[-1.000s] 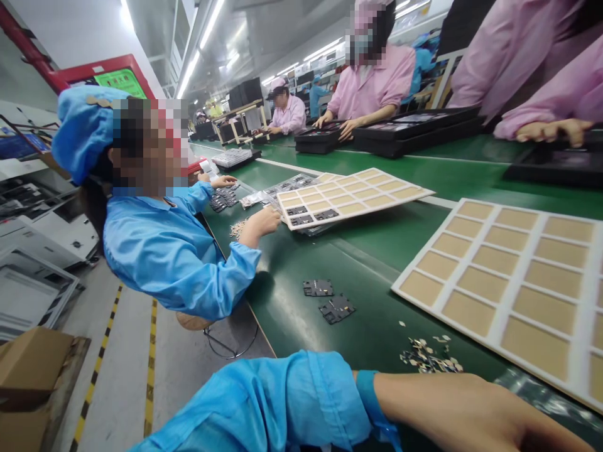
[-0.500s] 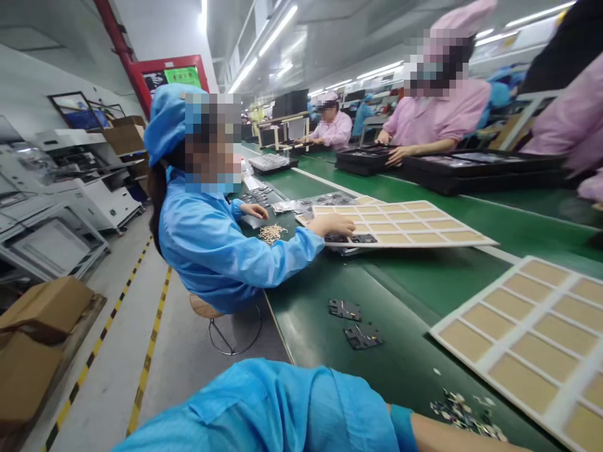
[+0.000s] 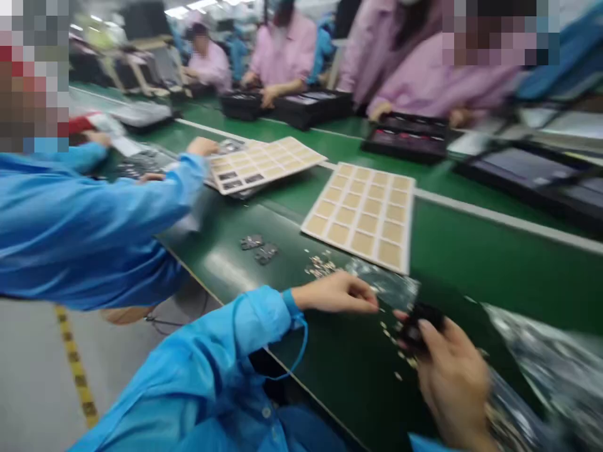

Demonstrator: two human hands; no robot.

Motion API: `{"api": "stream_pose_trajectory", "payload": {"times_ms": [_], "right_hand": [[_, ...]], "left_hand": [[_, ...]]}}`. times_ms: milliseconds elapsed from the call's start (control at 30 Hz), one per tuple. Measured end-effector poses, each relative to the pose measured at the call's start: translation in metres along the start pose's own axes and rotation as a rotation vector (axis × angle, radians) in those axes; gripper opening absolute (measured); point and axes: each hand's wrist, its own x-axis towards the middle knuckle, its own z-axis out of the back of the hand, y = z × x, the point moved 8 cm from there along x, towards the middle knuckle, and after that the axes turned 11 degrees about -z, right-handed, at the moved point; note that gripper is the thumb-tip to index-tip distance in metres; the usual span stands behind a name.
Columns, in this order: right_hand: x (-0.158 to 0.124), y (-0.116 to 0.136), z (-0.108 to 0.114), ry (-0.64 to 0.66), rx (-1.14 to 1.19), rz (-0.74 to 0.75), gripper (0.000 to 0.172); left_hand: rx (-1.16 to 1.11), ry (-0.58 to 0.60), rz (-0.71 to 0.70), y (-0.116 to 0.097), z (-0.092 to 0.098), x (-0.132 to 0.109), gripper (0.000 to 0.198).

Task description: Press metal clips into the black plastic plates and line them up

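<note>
1. The right hand [image 3: 452, 383] is at the lower right, above the green conveyor belt [image 3: 471, 232]. Its fingers [image 3: 431, 333] curl around a small dark piece [image 3: 421, 326] and pinch it against the thumb. Motion blur hides the piece's exact shape.
2. The left hand [image 3: 334, 293] reaches in from a blue sleeve [image 3: 245, 339] with a loose cuff strap. Its fingers [image 3: 362, 298] lie pressed together and point toward the right hand, just beside a crumpled clear plastic bag [image 3: 384, 282]. Whether their tips pinch anything is impossible to tell.
3. Tiny pale bits [image 3: 391, 339] lie scattered on the belt between and just below the hands; a larger cluster of small parts [image 3: 320, 267] sits further up, near the corner of a cream sheet with rows of tan pads [image 3: 362, 216].
4. Two dark, flat pieces [image 3: 259, 248] lie close together on the belt, left of that cluster.
5. A shiny silver film [image 3: 541, 370] spreads along the lower right edge, close to the right hand.
6. A co-worker in a blue smock [image 3: 85, 226] sits at the left, one hand [image 3: 202, 146] on a second padded sheet [image 3: 264, 163] — its corner tilted up.
7. Across the belt, people in pink smocks [image 3: 282, 56] work over black trays [image 3: 311, 107].
</note>
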Motion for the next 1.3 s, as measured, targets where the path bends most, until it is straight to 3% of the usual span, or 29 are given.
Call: {"api": "stream_pose_trajectory", "payload": {"times_ms": [100,200,400,833,1300], "right_hand": [[0.001,-0.009,0.011,-0.085,0.029,-0.075,0.056],[0.004,-0.004,0.005,-0.059,0.017,-0.056,0.054],[-0.003,0.001,-0.005,0.04,-0.066,-0.003,0.039],[-0.01,0.01,-0.008,0.049,-0.163,0.091,0.019],[-0.015,0.01,-0.009,0.042,-0.215,0.125,0.021]], "left_hand": [[0.0,0.036,-0.024,0.004,-0.002,0.001,0.008],[-0.01,0.045,-0.03,0.007,-0.006,0.0,0.01],[0.049,0.058,-0.045,0.007,-0.013,-0.001,0.014],[0.097,0.067,-0.028,0.007,-0.017,0.0,0.016],[0.127,0.063,0.014,0.011,-0.017,-0.001,0.019]]}}
